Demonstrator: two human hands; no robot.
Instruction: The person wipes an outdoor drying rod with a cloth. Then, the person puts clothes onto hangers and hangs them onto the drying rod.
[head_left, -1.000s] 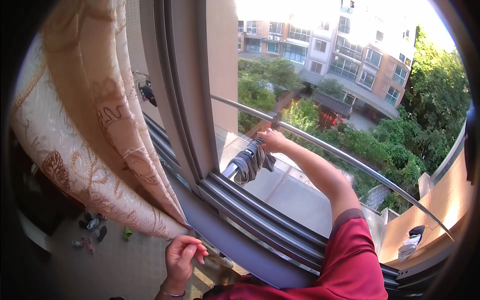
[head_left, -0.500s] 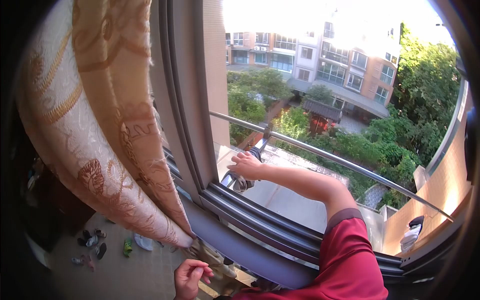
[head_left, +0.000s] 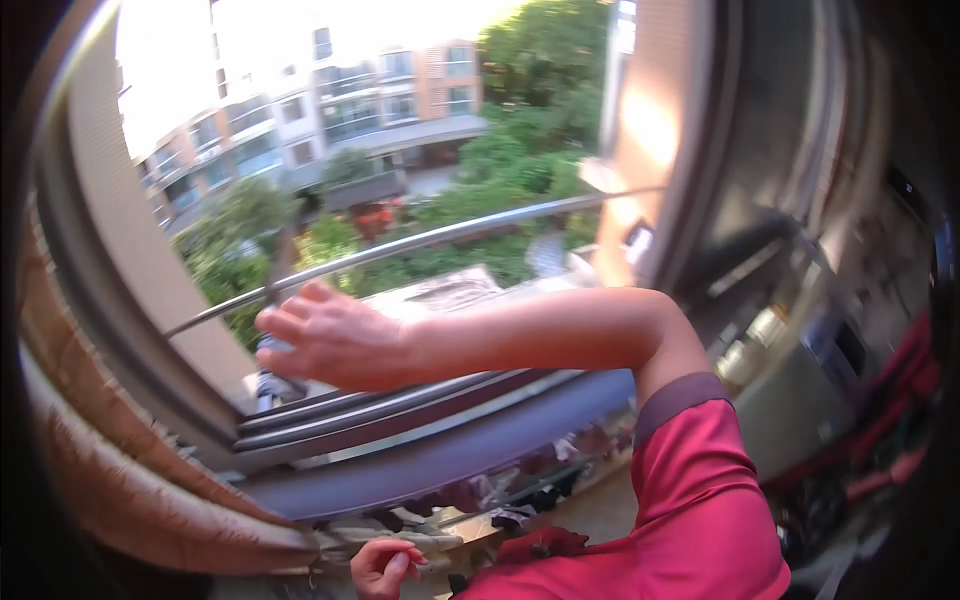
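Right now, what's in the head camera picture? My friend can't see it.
A person's right hand, fingers spread, stretches across an open window. The left hand is loosely curled below. Outside are a metal rail, trees and buildings.

Wore a crimson-red top (head_left: 630, 565), smooth-faced, with a slight satin sheen, brightening toward pink over the shoulder (head_left: 745, 570). Ended the short right sleeve (head_left: 690, 475) in a flat contrasting band (head_left: 683, 408), dark purplish grey, just above the elbow. Showed soft creases across the cloth. Left the right forearm (head_left: 520, 330), right hand (head_left: 335, 340) and left hand (head_left: 383, 572) uncovered.
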